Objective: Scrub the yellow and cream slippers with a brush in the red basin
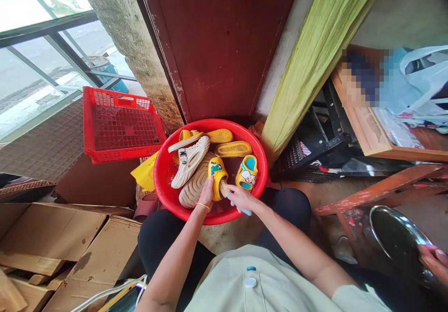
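My left hand [206,194] is closed round the side of a small yellow slipper [217,172] with a green dinosaur on its strap. My right hand [242,197] grips a brush with a light-blue handle [244,211]; its pale head is partly hidden at the slipper's opening. Both hands are over a red basin [263,181]. Inside it, a cream clog [191,162] leans on a large beige sole [192,190]. More yellow footwear lies around: a slipper with a turquoise footbed [247,174], an upturned sole [234,149] and another sole [220,136] behind.
At the left stand a red plastic crate [124,128] and open cardboard boxes [52,232]. A dark red door [224,46] and a green curtain [315,60] are ahead. On the right, another person's hand [434,260] is at a glass lid [399,237], near a wooden table [378,146].
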Demonstrator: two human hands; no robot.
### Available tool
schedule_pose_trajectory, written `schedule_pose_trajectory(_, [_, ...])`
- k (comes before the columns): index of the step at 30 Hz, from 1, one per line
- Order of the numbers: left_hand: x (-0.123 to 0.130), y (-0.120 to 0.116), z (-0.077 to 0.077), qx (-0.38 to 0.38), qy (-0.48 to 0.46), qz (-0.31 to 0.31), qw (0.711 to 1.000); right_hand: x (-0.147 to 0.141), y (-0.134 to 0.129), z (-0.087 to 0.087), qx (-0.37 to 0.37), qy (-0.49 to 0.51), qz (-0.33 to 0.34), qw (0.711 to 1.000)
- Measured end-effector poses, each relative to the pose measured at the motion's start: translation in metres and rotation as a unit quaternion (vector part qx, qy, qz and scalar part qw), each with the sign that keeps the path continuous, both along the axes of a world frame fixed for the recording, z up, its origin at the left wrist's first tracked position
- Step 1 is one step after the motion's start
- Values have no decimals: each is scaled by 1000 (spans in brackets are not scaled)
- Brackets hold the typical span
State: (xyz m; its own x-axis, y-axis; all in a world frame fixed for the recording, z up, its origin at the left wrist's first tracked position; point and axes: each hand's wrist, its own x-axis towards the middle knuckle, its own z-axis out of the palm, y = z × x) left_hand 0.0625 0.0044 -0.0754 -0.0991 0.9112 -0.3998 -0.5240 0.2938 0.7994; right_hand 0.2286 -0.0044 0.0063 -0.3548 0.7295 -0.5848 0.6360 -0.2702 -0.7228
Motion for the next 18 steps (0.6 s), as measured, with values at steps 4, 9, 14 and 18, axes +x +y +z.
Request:
schedule_pose_trajectory(4, [0, 0, -1, 6, 24, -11, 1000, -30, 20, -12, 15, 7, -51, 999])
schedule_pose_trajectory(9, [-6, 0, -4, 11, 13, 14, 1000, 2, 15, 8, -28, 30, 79, 996])
schedule_pose_trajectory(14, [-6, 2, -6, 0, -18, 38, 999, 48, -3, 32, -57, 11, 159, 986])
schedule_pose_trajectory(18, [-2, 1, -4, 6, -23, 27, 999, 28, -3, 17, -34, 23, 94, 995])
